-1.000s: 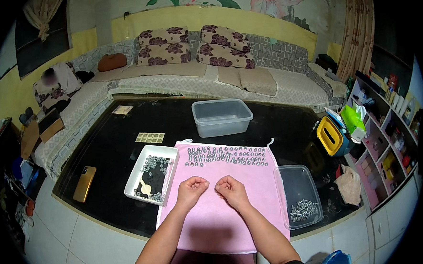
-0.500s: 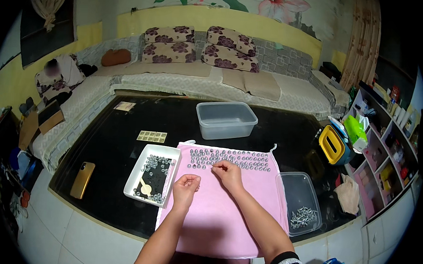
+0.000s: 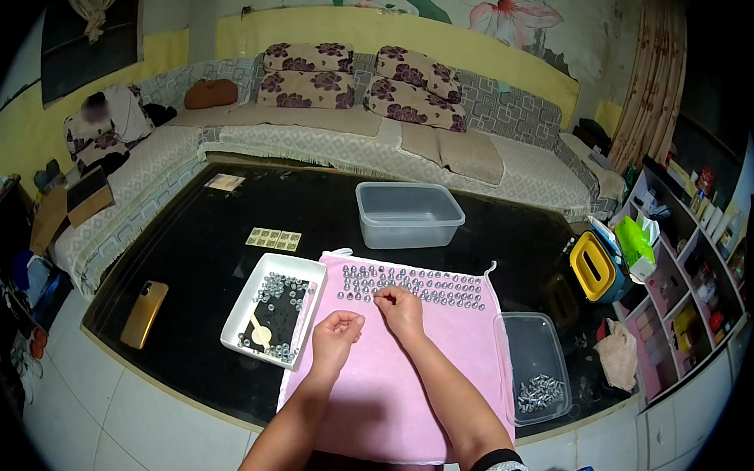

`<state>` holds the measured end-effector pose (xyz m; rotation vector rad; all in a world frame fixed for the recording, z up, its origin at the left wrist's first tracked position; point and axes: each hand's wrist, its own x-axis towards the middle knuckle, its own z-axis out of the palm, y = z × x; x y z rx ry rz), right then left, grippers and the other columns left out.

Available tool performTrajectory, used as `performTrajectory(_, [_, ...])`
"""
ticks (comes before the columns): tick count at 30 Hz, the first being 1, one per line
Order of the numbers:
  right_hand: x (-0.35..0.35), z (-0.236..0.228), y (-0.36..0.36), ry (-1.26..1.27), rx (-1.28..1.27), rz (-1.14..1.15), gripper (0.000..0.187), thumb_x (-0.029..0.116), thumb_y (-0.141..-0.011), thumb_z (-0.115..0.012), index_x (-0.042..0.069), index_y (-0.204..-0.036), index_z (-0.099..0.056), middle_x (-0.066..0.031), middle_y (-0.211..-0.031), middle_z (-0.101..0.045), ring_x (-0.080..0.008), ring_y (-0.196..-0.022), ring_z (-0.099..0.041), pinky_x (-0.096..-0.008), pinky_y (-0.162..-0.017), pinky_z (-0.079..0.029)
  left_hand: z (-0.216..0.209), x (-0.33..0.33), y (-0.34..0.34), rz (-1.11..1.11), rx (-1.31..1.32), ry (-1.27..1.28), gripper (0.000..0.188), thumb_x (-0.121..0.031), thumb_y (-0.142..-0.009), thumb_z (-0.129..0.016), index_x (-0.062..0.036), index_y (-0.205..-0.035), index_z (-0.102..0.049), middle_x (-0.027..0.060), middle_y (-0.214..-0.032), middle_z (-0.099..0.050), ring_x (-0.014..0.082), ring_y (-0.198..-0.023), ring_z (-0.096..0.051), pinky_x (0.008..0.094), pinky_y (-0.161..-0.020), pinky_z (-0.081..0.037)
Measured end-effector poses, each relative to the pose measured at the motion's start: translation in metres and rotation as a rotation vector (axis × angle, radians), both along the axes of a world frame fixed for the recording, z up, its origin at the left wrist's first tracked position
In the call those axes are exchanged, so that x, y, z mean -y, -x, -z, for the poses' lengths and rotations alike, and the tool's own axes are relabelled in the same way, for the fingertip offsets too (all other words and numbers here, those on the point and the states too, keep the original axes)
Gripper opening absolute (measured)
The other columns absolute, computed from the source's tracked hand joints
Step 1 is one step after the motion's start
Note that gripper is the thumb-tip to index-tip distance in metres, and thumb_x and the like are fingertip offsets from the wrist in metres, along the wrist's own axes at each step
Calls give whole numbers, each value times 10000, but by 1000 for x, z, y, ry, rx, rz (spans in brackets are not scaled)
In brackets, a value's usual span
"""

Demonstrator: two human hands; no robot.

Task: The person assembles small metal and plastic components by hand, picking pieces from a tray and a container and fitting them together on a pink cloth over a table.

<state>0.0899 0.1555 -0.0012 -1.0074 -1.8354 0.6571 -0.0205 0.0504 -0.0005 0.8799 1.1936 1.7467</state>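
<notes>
On a pink cloth (image 3: 421, 366) lie several rows of small, rounded silver pieces (image 3: 442, 287). My right hand (image 3: 400, 312) reaches to the nearest row, thumb and forefinger pinched on one such piece at the fingertips, beside a few others to its left. Lower and to the left, my left hand (image 3: 334, 340) hovers over the cloth with its fingers curled together; whatever they hold is hidden. A white tray (image 3: 234, 335) left of this hand contains loose clear and silver pieces and a pale flat spoon-like piece (image 3: 259, 333).
Right of the cloth, a clear shallow container (image 3: 535, 342) holds small metal parts (image 3: 541, 392). Behind the cloth stands a deep translucent tub (image 3: 409, 229). A gold phone (image 3: 145, 315), a sticker sheet (image 3: 274, 239) and a yellow-and-blue box (image 3: 595, 266) also occupy the black table (image 3: 197, 252).
Relative to the cloth, my right hand stays at the near row, its fingertips slightly lower and further left. My left hand keeps its curled pose. The whole view shifts a little.
</notes>
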Motion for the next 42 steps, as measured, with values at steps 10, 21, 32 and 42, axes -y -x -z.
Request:
performTrajectory(10, [35,-21,-37,-38,30,-83,91,63,-702,-631,31,-787,-628,-103,-753,-607,-196,-695,-586,-292,-633,-465,12,-4,6,-11,-74,-12,76,-96,-788,-613,-28,-803,-582,51,-689,-590,97,-580,-549,201,-533,-460])
performTrajectory(21, [91,-81,-282,199,400,247,134,39,-672,-637,34,-806,-641,-94,-740,-616,-171,-653,-589,-259,-625,-465,2,-2,-2,32,-69,-2,56,-54,-782,-606,-7,-784,-575,14,-627,-558,56,-528,-493,175,-497,-403])
performTrajectory(32, [93,-59,-318,65,737,165,96,109,-713,-618,47,-785,-626,-106,-729,-602,-253,-675,-585,-311,-644,-465,5,-4,-3,88,-49,-24,50,-43,-782,-601,-9,-791,-566,14,-637,-556,57,-540,-491,173,-504,-400])
performTrajectory(42, [100,-74,-198,230,245,129,53,54,-714,-638,22,-754,-625,-79,-690,-632,-129,-613,-593,-260,-578,-471,12,-3,-4,15,-108,0,78,-51,-747,-639,-5,-782,-586,26,-654,-580,66,-572,-529,182,-520,-428])
